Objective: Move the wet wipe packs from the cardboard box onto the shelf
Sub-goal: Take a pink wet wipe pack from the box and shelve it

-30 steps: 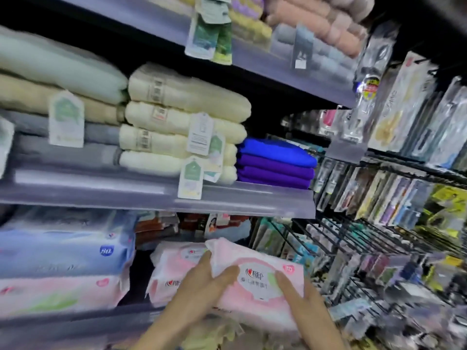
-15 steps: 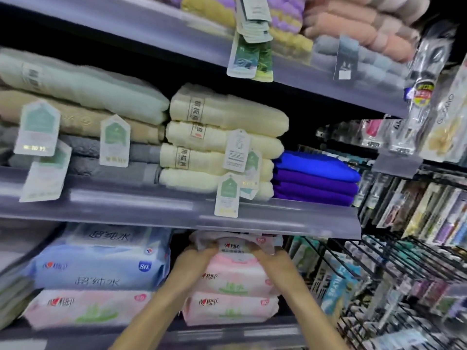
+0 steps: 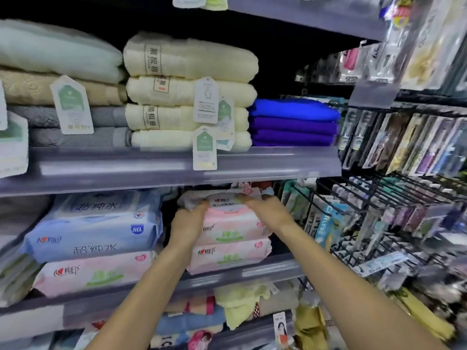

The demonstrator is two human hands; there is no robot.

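Observation:
A pink wet wipe pack (image 3: 223, 198) lies on top of a stack of two more pink packs (image 3: 231, 245) on the lower shelf (image 3: 267, 270). My left hand (image 3: 188, 223) grips its left end and my right hand (image 3: 266, 209) grips its right end, both reaching in under the shelf above. The top pack sits just below that upper shelf's front lip. To the left, a blue pack (image 3: 96, 228) rests on another pink pack (image 3: 93, 272). The cardboard box is out of view.
Folded towels (image 3: 187, 89) with hanging tags fill the shelf above, with blue and purple cloths (image 3: 293, 122) beside them. Black wire racks (image 3: 394, 198) of small packaged goods stand at the right. More towels and cloths (image 3: 240, 301) lie on the shelf below.
Both hands have lifted the pink pack from in front of the shelf up onto the stack and pushed it further in. The view has moved closer and slightly right.

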